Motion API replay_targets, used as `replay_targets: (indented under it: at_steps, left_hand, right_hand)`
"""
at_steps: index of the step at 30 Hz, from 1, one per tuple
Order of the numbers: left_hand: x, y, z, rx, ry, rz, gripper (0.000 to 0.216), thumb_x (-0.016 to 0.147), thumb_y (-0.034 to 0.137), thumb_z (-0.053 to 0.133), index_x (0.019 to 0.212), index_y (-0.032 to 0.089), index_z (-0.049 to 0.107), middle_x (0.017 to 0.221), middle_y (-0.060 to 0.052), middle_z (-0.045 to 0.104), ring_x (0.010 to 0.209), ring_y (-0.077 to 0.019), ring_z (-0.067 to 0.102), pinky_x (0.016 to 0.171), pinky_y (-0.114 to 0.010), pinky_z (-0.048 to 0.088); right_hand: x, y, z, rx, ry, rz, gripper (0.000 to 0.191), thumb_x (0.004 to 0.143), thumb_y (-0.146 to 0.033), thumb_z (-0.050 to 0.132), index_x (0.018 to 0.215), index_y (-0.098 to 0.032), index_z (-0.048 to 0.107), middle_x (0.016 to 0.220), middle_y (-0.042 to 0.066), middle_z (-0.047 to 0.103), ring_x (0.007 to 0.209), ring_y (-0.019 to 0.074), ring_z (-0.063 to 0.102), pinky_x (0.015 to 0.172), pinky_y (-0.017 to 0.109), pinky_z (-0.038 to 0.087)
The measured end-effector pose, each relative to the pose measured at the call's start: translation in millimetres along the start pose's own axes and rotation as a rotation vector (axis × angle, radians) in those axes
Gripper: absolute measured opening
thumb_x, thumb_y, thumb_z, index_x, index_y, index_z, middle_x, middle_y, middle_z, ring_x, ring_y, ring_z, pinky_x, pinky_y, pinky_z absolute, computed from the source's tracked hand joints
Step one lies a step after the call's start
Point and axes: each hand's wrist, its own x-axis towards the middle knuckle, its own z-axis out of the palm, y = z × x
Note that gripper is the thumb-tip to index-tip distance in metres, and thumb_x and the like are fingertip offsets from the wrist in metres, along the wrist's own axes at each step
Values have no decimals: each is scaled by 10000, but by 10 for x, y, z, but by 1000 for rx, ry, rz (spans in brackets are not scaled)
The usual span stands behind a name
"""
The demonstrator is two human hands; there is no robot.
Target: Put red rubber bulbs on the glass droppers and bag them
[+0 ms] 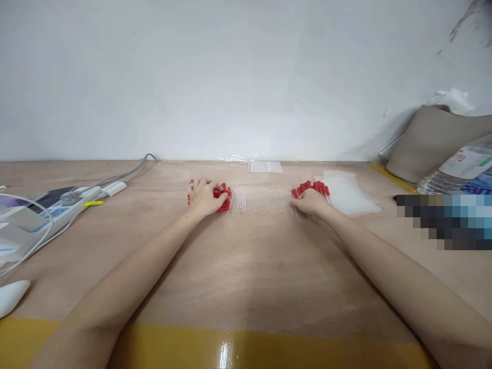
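My left hand (202, 197) lies over a bundle of small red cylindrical pieces (224, 202), its fingers curled down on them and the fingertips partly hidden. To the right of the bundle, a row of thin clear sticks (265, 200) is laid out side by side on the wooden table. At the row's right end my right hand (310, 202) has its fingers pinched together by the last sticks. Just behind that hand, more red pieces (317, 187) stand in a fanned line. What exactly the right fingertips hold is too small to make out.
Clear plastic bags (349, 193) lie right of my right hand, and a small white bag (265, 166) near the wall. On the left are a power strip (61, 212) with cables and a white object (13, 297). A water bottle (457, 166) and a grey-brown container (418, 138) stand right.
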Motion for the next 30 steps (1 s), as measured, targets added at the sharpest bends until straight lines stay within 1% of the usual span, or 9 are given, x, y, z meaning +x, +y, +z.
replay_targets:
  at_steps: [6,10,13,17,20,22,25,27,30]
  left_hand:
    - [128,45,65,64,-22,107,194,716,402,573,777,236,654,979,-75,540,1003,-283,424,872,-462,278]
    - [213,92,126,135,-60,89,227,709,412,571,693,208,670,967,-106,542,999,-314,424,855,-491,280]
    - [235,116,165,166,-67,91,229,708,395,570,655,197,672,936,-117,546,985,-325,434,857,-508,280]
    - [206,143,151,135,-15,44,186,723,325,556,668,186,668,914,-119,559,972,-327,446,849,-510,303]
    - [110,194,59,7,83,73,132,733,270,550,732,182,647,890,-95,568,949,-292,465,838,-458,351]
    - [-5,243,-16,-140,96,212,110,753,233,530,780,173,618,858,-71,570,903,-237,493,815,-382,391]
    - [-230,306,-79,-321,-43,454,113,782,183,484,848,163,573,830,-40,574,798,-167,524,742,-299,424]
    - [-371,323,-67,-353,-140,535,99,769,154,481,832,156,557,789,-27,567,740,-147,522,684,-270,426]
    - [-503,316,-1,-362,-227,558,135,752,125,485,861,151,559,766,-18,549,682,-128,512,620,-244,422]
  right_hand:
    - [39,62,44,20,49,-46,299,647,-350,538,417,-219,399,436,8,428,524,163,473,559,296,369]
    - [-33,-2,-18,46,15,17,297,671,-348,510,424,-211,417,454,15,446,519,158,473,555,288,359]
    - [-101,-64,-77,54,13,24,298,678,-343,501,424,-207,427,465,22,472,528,158,482,569,286,360]
    - [-131,-92,-105,65,17,40,285,682,-352,497,445,-201,447,492,24,506,535,160,496,562,280,358]
    - [-114,-89,-81,71,92,16,243,715,-339,466,517,-198,469,549,30,539,553,162,504,555,275,347]
    - [-102,-87,-42,93,221,-49,173,752,-316,442,641,-193,495,646,48,578,610,173,522,567,272,346]
    - [-106,-83,62,132,390,-255,142,811,-299,412,827,-175,480,766,85,594,697,192,539,592,273,354]
    - [-131,-84,154,118,409,-432,162,845,-304,387,863,-167,471,770,92,589,701,200,538,597,282,358]
    - [-203,-100,274,51,403,-700,173,870,-280,374,869,-157,496,783,98,598,716,207,537,626,302,369]
